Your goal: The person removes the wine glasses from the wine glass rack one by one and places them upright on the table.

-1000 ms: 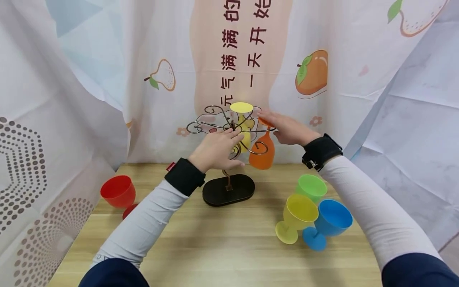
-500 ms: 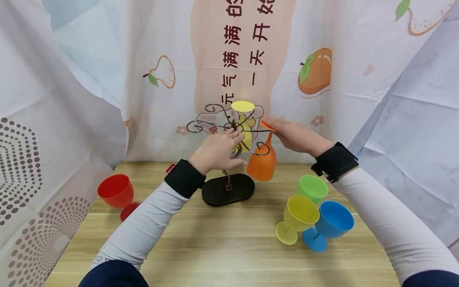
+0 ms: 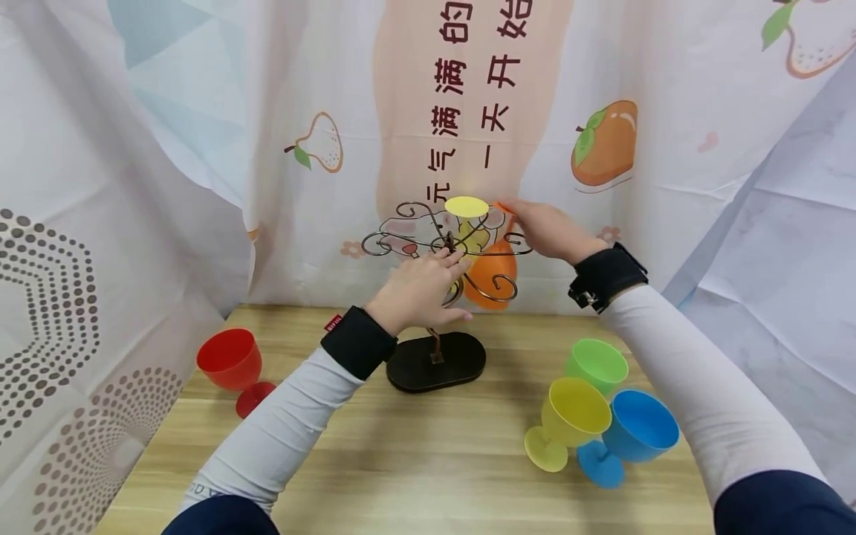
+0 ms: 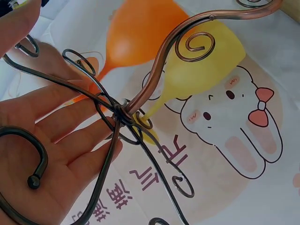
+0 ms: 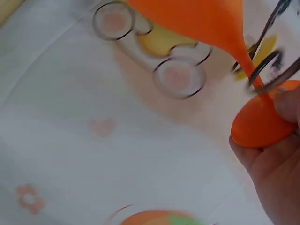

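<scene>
My right hand pinches the round foot of an upside-down orange goblet. In the right wrist view, its stem passes close beside a curled wire arm. The goblet's bowl hangs behind the front right curl of a metal wire rack with a black oval base. My left hand rests with extended fingers on the rack's top hub, and the left wrist view shows the palm facing the wires. Another goblet, yellow, hangs upside down at the rack's back, its bowl visible from below.
A red goblet stands at the table's left. Upright at the right are a green goblet, a yellow goblet and a blue goblet. Behind the wooden table hangs a printed curtain.
The orange goblet dipped toward me on the rack's right side, then rose and moved back with my right hand. My left hand stays on the hub. The head view has shifted slightly.
</scene>
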`<state>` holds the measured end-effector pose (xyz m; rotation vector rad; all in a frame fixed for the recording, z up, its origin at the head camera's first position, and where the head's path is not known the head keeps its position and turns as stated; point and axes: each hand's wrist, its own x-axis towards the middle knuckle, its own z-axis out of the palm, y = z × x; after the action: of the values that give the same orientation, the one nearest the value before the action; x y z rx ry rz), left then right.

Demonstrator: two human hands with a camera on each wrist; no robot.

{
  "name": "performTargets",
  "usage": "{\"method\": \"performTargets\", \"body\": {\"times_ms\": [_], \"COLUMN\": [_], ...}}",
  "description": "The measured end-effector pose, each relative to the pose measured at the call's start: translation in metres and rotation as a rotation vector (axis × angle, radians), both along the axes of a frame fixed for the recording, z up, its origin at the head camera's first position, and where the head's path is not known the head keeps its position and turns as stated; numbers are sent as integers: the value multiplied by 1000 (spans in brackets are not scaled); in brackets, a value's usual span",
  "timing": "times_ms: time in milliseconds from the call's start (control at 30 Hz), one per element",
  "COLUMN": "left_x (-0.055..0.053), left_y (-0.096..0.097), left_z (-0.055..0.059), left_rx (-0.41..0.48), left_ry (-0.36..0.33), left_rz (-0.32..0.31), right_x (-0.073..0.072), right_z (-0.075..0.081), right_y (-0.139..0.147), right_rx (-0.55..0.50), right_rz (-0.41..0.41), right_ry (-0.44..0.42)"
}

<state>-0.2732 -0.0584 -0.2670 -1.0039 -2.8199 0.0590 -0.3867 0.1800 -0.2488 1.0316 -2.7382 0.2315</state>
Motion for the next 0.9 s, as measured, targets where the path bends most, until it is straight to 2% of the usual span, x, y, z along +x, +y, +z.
{"method": "performTargets", "body": {"times_ms": [100, 167, 300, 367, 400, 467, 533, 600, 633, 667, 700, 733, 767, 833, 900], "left_x": [1, 1, -1, -1, -1, 3, 11, 25, 35, 47, 59, 72, 86, 112, 131], "left_y": [2, 2, 1, 0, -1, -3, -4, -3, -3, -3, -3, -2, -2, -1, 0], "left_z": [-2, -3, -4, -5, -6, -10, -18, -30, -39, -49, -60, -71, -81, -101, -118], "left_rx": [-5, -11, -9, 12, 49, 157, 339, 558, 659, 759, 852, 936, 1012, 1148, 1267], "left_ry": [-4, 10, 46, 85, 120, 257, 440, 621, 695, 733, 738, 709, 644, 428, 158], "left_rz": [1, 0, -2, -12, -34, -108, -211, -323, -353, -370, -375, -360, -331, -242, -152], "right_x": [1, 8, 33, 49, 58, 78, 100, 123, 134, 144, 153, 162, 171, 189, 204], "right_z": [-8, -15, -30, -38, -41, -48, -54, -60, -64, -68, -73, -79, -85, -98, -112], "right_y": [27, 42, 63, 67, 68, 67, 65, 62, 60, 57, 54, 51, 47, 39, 30], "right_rx": [-45, -75, -129, -155, -170, -213, -257, -298, -317, -347, -385, -426, -475, -601, -741], "right_rz": [-31, -34, -60, -67, -66, -56, -42, -51, -60, -62, -62, -68, -77, -103, -148], "right_ry": [1, 3, -7, 1, 14, 57, 104, 150, 172, 182, 179, 190, 192, 169, 111]}}
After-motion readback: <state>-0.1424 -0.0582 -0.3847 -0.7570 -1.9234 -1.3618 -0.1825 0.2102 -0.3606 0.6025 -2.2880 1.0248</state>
